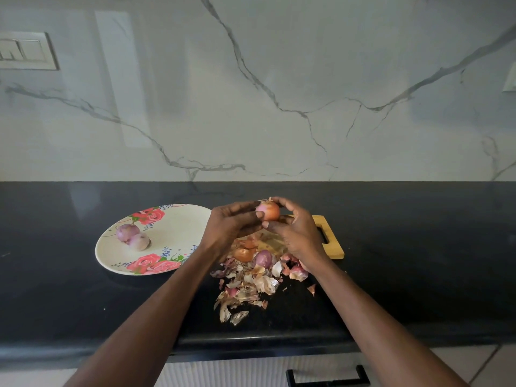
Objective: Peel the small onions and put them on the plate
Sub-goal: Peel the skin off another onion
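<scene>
Nearest the viewer, a drawer front with a black handle (329, 379) is seen below the edge of the black tabletop (418, 247). On the tabletop a heap of dry onion skins (245, 289) is spread, its far part lying on the wooden cutting board (332, 236). Among the skins at least two unpeeled small onions are seen, an orange-brown one (243, 254) and a purple one (263, 258); whether more are buried there cannot be told.

Above the board, the onion being peeled (268, 210) is held clear of the surface between both hands. The fingers of the left hand (231, 223) are curled against its left side, and those of the right hand (296, 233) are curled over its top and right side, the thumb set near its base. Papery skin is still borne at the root end, so peeling is judged unfinished.

To the left, two peeled onions (133, 237) lie touching on the floral plate (167, 227). The task is therefore judged partly done: two delivered, one in hand, at least two waiting.

Farthest, a marble-patterned wall (279, 79) with a switch plate (26, 51) is seen.
</scene>
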### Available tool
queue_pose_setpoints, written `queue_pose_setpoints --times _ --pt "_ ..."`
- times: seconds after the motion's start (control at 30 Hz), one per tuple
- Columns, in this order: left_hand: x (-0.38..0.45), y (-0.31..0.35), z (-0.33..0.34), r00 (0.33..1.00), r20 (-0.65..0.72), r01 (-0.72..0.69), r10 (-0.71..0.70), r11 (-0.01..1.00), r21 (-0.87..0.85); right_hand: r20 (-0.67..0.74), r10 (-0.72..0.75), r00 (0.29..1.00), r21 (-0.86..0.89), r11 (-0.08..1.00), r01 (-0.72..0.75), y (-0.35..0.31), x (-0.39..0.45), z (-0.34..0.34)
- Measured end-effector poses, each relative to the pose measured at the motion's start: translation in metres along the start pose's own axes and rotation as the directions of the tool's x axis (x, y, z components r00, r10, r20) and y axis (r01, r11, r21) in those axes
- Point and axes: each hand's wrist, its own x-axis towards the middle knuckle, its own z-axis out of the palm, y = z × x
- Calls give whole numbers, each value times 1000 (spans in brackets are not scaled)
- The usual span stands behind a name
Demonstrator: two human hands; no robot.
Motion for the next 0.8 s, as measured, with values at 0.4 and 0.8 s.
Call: queue_pose_setpoints --times 0.4,0.8 --pt "2 -1 -2 1000 -26 7 -8 998 -55 23 3 1000 75 997 -5 -6 -1 -4" --pt "2 -8 -6 989 -57 -105 140 909 402 -46 -20 999 -43 999 18 -1 -1 0"
